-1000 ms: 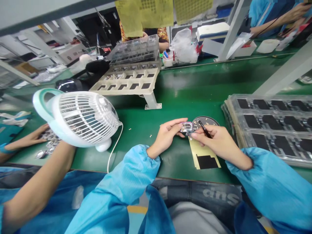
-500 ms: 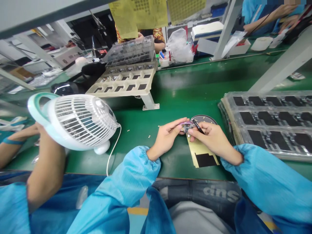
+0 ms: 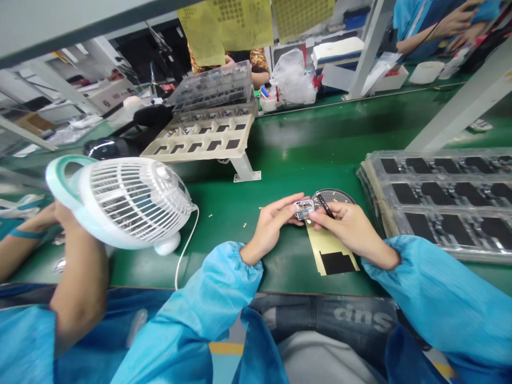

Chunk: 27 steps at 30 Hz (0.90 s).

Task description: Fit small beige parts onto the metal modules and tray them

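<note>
Between the thumb and fingers of my left hand is a small silvery circuit board with a pale edge. My right hand has its thumb and fingertips at the board's right side. A slim black tool with white lettering, which looks like tweezers, is tucked in the right-hand fingers and points up and left. Its working tip is hidden. Under the hands lies a yellowish backing sheet with a black cut-out patch. Behind them sits a round dark dish with a perforated surface.
A white fan stands at left, its cord running to the bench edge. Stacked clear trays of black parts fill the right. A raised cream tray is behind. A co-worker's arm is at far left; other people sit opposite.
The circuit board has tilted, so its face now shows more fully toward me. Both hands stay in nearly the same place.
</note>
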Available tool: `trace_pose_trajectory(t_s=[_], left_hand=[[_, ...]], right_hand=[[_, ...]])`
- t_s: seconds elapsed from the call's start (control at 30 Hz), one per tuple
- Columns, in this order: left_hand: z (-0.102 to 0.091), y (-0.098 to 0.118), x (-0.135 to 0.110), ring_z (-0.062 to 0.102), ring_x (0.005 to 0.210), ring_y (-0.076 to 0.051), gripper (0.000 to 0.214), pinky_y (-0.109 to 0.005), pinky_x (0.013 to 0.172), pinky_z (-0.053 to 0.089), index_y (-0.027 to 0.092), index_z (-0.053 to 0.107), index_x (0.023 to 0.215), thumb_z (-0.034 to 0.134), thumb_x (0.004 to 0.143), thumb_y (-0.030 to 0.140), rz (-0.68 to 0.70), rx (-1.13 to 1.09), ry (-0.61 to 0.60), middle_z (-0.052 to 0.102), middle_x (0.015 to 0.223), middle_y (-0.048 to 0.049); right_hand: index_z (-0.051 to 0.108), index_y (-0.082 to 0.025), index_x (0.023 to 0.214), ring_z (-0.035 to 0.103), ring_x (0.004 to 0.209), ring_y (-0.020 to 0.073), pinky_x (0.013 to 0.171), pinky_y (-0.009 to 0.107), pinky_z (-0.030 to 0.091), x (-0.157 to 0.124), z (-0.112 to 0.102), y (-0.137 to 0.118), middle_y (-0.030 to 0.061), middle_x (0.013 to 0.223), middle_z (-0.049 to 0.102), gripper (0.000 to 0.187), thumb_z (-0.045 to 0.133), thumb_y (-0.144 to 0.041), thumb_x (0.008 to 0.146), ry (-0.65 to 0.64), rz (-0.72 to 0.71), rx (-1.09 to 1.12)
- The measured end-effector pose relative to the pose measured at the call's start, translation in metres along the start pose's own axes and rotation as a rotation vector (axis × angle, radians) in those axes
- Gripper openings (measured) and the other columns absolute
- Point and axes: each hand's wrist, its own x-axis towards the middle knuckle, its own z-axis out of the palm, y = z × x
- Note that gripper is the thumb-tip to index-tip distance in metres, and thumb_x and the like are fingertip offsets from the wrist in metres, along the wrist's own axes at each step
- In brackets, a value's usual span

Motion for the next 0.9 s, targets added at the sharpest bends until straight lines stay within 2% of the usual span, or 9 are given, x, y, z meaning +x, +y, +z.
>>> trace_pose_trajectory(t_s=[0.1, 0.3, 0.53, 0.9], left_hand=[[0.0009, 0.0013, -0.0012, 0.074, 0.090, -0.019, 0.044, -0.031, 0.080, 0.062, 0.021, 0.075, 0.130, 0.079, 0.091, 0.039, 0.020, 0.028, -0.029, 0.072, 0.132, -0.0131], [0.0016, 0.0016, -0.0020, 0.073, 0.103, -0.023, 0.046, -0.028, 0.076, 0.060, 0.020, 0.074, 0.131, 0.082, 0.088, 0.035, 0.069, 0.096, -0.046, 0.072, 0.133, -0.0138], [0.0022, 0.0028, -0.0032, 0.067, 0.127, -0.031, 0.046, -0.041, 0.101, 0.059, 0.020, 0.073, 0.131, 0.081, 0.089, 0.037, 0.089, 0.149, -0.064, 0.070, 0.136, -0.0131], [0.0036, -0.0013, -0.0025, 0.068, 0.126, -0.029, 0.053, -0.043, 0.110, 0.055, 0.019, 0.069, 0.134, 0.084, 0.086, 0.033, 0.115, 0.165, -0.058, 0.069, 0.138, -0.0137]], right_hand=[[0.073, -0.017, 0.071, 0.063, 0.068, 0.0157, 0.069, 0.030, 0.046, 0.0004, -0.0010, -0.0003, 0.0040, 0.074, 0.074, 0.042, 0.079, -0.057, 0.083, 0.013, -0.010, -0.014], [0.072, -0.017, 0.072, 0.059, 0.065, 0.0148, 0.063, 0.029, 0.044, -0.0004, -0.0025, -0.0020, 0.0020, 0.067, 0.068, 0.040, 0.077, -0.055, 0.086, 0.005, 0.014, 0.000], [0.072, -0.018, 0.071, 0.058, 0.062, 0.0160, 0.056, 0.028, 0.040, -0.0008, -0.0043, -0.0036, 0.0013, 0.059, 0.062, 0.044, 0.077, -0.059, 0.084, 0.005, 0.035, -0.018], [0.073, -0.017, 0.072, 0.058, 0.062, 0.0156, 0.058, 0.028, 0.042, 0.0011, -0.0040, -0.0010, 0.0020, 0.062, 0.065, 0.045, 0.079, -0.061, 0.081, 0.012, 0.050, -0.004]])
